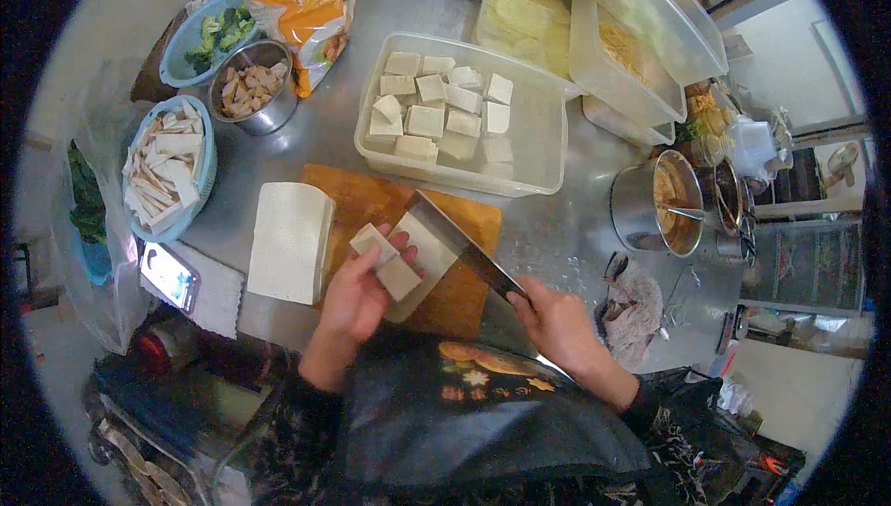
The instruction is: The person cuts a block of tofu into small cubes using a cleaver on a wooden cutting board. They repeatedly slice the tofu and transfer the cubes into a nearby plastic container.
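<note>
The left hand holds white tofu pieces between thumb and fingers, above the wooden cutting board. The right hand has its fingers wrapped around the handle of a cleaver, blade slanting over the board. A tofu block sits at the board's left; beyond, a plastic tub holds tofu chunks.

The left hand holds tofu, the right a cleaver.
</note>
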Motion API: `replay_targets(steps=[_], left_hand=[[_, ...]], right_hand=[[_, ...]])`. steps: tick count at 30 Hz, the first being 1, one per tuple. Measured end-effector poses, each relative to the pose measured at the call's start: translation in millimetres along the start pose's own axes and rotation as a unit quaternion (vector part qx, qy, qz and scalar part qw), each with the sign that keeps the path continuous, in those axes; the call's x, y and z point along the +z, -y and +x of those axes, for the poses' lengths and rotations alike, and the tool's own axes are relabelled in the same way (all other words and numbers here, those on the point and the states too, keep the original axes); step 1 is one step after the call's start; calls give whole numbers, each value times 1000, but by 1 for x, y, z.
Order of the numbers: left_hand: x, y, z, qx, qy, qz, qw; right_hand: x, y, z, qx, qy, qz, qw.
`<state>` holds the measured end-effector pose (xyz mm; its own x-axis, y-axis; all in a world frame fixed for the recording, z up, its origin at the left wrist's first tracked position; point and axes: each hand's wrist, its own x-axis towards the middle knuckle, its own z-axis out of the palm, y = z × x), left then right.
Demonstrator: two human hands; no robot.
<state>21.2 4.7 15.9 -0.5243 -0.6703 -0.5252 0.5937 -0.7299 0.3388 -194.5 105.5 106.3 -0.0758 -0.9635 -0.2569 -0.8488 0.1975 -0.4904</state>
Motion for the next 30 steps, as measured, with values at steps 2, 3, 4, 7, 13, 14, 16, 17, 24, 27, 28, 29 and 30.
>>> replay_targets(steps=[2,3,4,7,13,14,16,17,24,27,28,29,30], left_hand=[[-8,1,2,-12,11,-27,1000],[-8,2,4,-14,9,-25,1000],[-8,2,5,-16,7,-24,1000],[-9,2,7,-16,-1,-13,1000],[-3,0,5,-21,-22,-18,999],[-3,0,5,-23,-27,-19,999],[-3,0,5,-25,-28,-21,999],[-4,0,5,-26,-28,-21,999],[4,-2,4,-28,-25,-35,999],[1,-3,4,-29,-15,-48,998],[0,-3,4,-32,-11,-57,998],[0,-4,4,-36,-7,-66,997],[3,-5,5,-45,-2,-71,996]], right_hand=[[-1,2,1,-3,6,-3,1000],[-1,2,1,0,6,-6,1000],[-2,3,0,3,5,-9,1000],[-2,3,0,-3,3,-7,1000],[5,1,4,-25,19,-44,999],[6,1,5,-25,28,-50,998],[16,-7,6,-34,31,-51,998],[22,-11,6,-39,33,-51,997],[46,-20,25,41,95,-64,993],[41,-22,26,58,95,-58,992],[37,-26,23,52,89,-54,993],[33,-30,22,47,82,-51,994],[22,-25,18,45,64,-13,997]])
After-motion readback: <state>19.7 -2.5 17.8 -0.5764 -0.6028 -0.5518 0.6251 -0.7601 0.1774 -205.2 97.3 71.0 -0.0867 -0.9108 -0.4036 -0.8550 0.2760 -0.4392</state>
